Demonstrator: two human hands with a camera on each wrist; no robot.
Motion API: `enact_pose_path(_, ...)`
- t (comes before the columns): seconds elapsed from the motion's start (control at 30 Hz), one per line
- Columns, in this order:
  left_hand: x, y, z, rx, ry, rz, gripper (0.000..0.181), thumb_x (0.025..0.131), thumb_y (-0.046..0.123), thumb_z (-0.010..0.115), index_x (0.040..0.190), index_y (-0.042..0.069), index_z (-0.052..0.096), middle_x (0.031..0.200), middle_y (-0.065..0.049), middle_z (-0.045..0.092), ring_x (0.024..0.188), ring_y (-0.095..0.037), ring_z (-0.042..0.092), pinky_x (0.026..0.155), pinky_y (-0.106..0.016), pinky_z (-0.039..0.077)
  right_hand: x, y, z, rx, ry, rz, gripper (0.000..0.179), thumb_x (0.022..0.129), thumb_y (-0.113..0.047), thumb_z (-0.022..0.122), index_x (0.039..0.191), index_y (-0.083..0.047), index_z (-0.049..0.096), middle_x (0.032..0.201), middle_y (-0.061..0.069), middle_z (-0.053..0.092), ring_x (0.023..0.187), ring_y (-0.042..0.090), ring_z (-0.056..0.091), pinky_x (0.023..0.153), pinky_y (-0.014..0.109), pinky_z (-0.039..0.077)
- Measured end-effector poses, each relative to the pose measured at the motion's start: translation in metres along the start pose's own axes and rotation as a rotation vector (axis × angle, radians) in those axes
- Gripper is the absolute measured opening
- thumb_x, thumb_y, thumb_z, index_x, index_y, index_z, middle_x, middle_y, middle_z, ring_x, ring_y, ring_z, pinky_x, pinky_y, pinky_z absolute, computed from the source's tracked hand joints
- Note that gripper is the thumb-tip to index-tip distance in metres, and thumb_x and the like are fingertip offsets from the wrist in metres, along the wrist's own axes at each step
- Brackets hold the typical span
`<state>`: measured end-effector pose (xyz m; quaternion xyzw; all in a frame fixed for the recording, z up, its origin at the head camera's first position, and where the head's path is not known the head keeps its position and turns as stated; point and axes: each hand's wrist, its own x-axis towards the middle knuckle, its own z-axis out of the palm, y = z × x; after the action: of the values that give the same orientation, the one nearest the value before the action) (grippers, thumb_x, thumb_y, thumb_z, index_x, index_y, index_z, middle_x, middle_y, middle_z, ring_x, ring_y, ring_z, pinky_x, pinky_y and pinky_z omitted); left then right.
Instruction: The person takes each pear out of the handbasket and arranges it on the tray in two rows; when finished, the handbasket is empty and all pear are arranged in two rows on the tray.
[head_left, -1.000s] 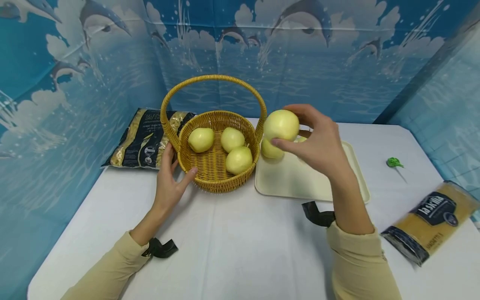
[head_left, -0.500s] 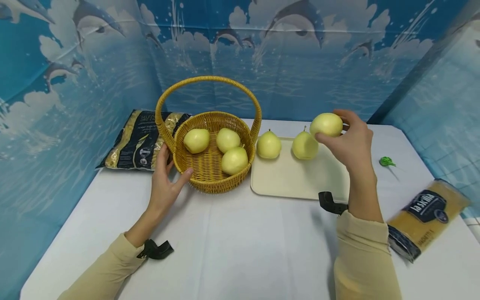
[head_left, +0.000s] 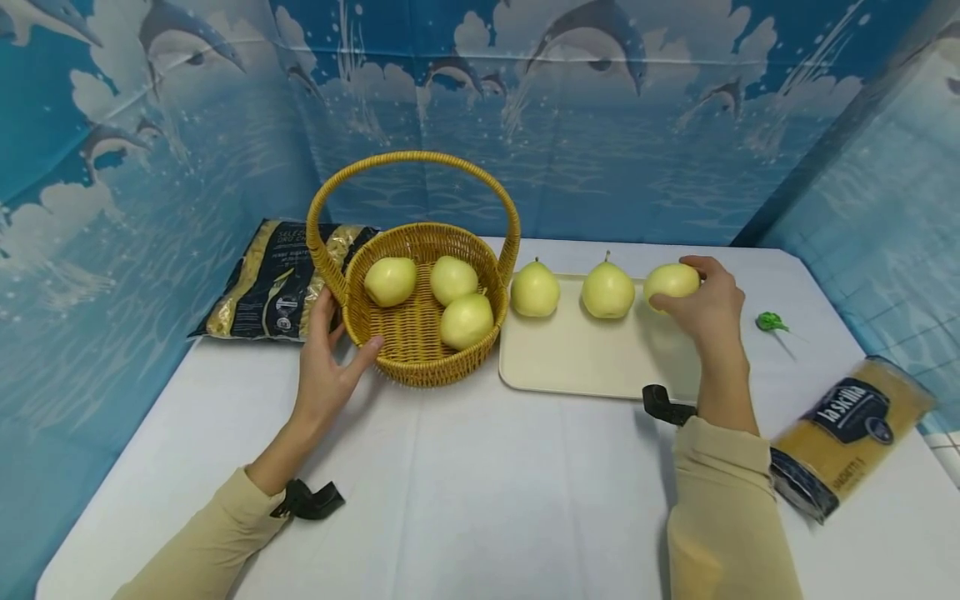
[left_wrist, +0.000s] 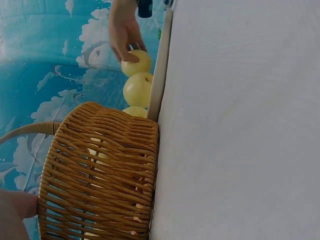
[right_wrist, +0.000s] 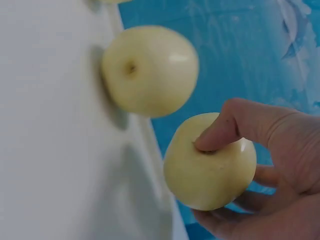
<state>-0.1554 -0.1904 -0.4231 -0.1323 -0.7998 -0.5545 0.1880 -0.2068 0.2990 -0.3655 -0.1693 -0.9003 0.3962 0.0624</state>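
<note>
My right hand (head_left: 708, 304) grips a pale yellow-green pear (head_left: 670, 284), low over the right part of a cream tray (head_left: 570, 367). In the right wrist view the thumb presses by the dimple of the held pear (right_wrist: 205, 175), with fingers beneath. Two pears stand on the tray, one in the middle (head_left: 607, 291) and one at the left (head_left: 535, 289). My left hand (head_left: 326, 358) rests against the near left side of a wicker basket (head_left: 423, 371), thumb extended to its rim. Inside lie three pears (head_left: 465, 321). The left wrist view shows the basket wall (left_wrist: 100, 175) close up.
A black-and-gold pasta bag (head_left: 262, 283) lies behind the basket at left. On the right are a spaghetti pack (head_left: 855, 437) and a small green item (head_left: 770, 322). Dolphin-print curtains (head_left: 465, 125) border the white table (head_left: 480, 500). The basket's tall handle (head_left: 412, 157) arches upward.
My right hand has carried the pear rightward from beside the basket, past the two tray pears, then lowered it toward the tray's right side. My left hand stays against the basket.
</note>
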Motion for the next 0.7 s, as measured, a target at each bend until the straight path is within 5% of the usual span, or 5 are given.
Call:
enact_pose_path(0.3, 0.001, -0.001, 0.000, 0.004, 0.000, 0.008, 0.094, 0.096, 0.012, 0.076, 0.170, 0.022, 0.018, 0.175, 0.000, 0.022, 0.161, -0.017, 0.023, 0.129, -0.051, 0.033, 0.007, 0.018, 0.007, 0.017, 0.001, -0.073, 0.078, 0.091, 0.005, 0.066, 0.163, -0.011, 0.040, 0.165, 0.025, 0.039, 0.151, 0.053, 0.031, 0.122, 0.070, 0.033)
enact_pose_path(0.7, 0.001, -0.002, -0.001, 0.002, -0.002, -0.001, 0.096, 0.095, 0.013, 0.077, 0.170, 0.023, 0.018, 0.174, 0.001, 0.022, 0.161, -0.017, 0.023, 0.129, -0.050, 0.033, 0.005, 0.014, 0.002, 0.162, -0.173, 0.008, 0.079, 0.100, -0.008, 0.062, 0.169, -0.008, 0.024, 0.172, 0.024, 0.022, 0.156, 0.045, 0.029, 0.124, 0.059, 0.036)
